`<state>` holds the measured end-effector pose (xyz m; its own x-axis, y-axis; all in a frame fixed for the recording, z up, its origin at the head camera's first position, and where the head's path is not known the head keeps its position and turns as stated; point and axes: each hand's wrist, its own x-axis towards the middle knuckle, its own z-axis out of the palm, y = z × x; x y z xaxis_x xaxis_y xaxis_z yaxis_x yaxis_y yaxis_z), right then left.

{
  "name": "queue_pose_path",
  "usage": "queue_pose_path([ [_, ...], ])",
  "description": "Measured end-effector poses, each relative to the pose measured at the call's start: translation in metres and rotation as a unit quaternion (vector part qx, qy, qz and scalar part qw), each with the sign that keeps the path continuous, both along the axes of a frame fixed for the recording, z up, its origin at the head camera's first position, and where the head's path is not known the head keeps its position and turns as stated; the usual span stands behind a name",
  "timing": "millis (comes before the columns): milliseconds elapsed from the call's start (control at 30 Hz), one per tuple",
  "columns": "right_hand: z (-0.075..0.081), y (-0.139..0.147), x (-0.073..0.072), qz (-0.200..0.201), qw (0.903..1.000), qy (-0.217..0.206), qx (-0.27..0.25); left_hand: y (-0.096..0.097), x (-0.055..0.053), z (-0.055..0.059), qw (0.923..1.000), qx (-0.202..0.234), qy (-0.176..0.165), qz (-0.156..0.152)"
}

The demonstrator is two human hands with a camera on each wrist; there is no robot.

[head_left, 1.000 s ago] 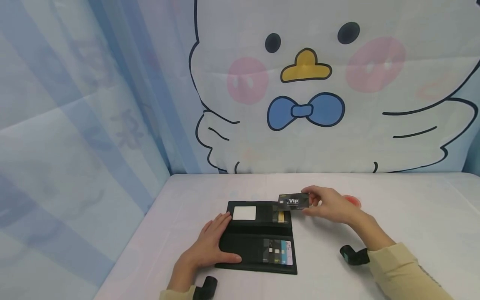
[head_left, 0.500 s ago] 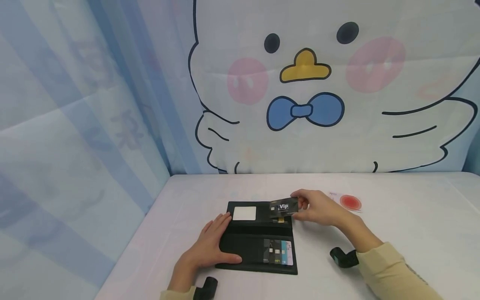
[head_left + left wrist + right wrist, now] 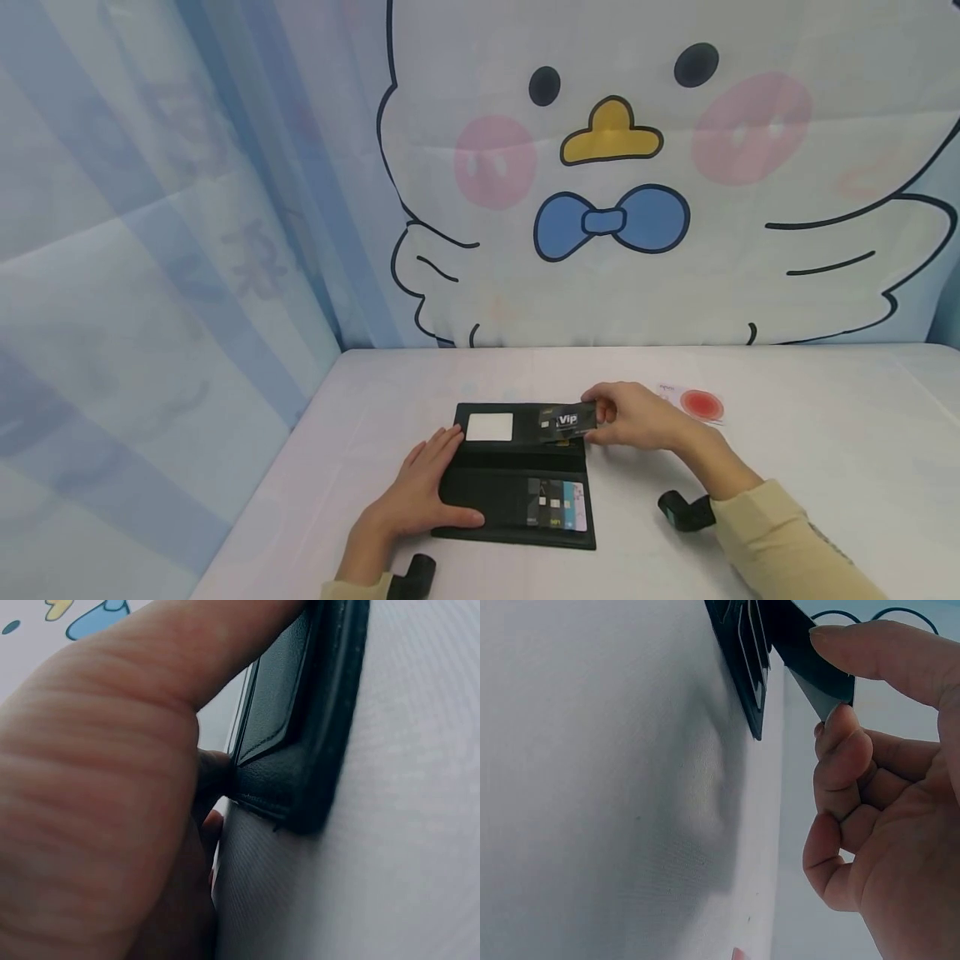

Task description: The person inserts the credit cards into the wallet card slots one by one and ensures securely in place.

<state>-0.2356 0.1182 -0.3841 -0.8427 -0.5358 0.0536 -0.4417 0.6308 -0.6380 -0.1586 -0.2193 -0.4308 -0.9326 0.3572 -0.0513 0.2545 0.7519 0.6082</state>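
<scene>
A black wallet (image 3: 487, 492) lies unfolded on the table. Cards (image 3: 556, 504) overlap in the slots of its near half, and a white patch (image 3: 489, 427) shows on the far half. My left hand (image 3: 416, 492) rests along the wallet's left side, thumb (image 3: 225, 645) extended over the near edge. Between thumb and fingers, my right hand (image 3: 637, 414) pinches a black "Vip" card (image 3: 567, 422) by its right end, over the far half's right side. In the right wrist view the card (image 3: 810, 664) looks bent; whether its lower edge is inside a slot cannot be told.
A pale card with a red disc (image 3: 701, 406) lies on the table behind the right hand. The white-covered table (image 3: 825, 433) meets a printed cloth backdrop (image 3: 675, 300). A blue-striped curtain (image 3: 150, 250) hangs at the left.
My right hand has moved left and slightly toward me, bringing the Vip card down over the wallet's far half. The pale card behind shows more. My left hand stays put.
</scene>
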Motion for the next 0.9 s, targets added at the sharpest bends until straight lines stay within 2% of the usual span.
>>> queue_pose_path([
  [333,0.004,0.0,-0.012,0.035,0.9988,-0.035,0.0,0.001,0.0,0.0,1.0,0.002,0.004,-0.004],
  [567,0.004,-0.001,-0.014,0.025,0.9987,-0.044,-0.005,0.001,0.0,0.0,1.0,0.002,0.003,-0.002],
  [900,0.001,-0.001,-0.014,0.018,0.9997,-0.015,0.003,0.0,0.0,0.001,1.0,-0.001,0.001,-0.003],
])
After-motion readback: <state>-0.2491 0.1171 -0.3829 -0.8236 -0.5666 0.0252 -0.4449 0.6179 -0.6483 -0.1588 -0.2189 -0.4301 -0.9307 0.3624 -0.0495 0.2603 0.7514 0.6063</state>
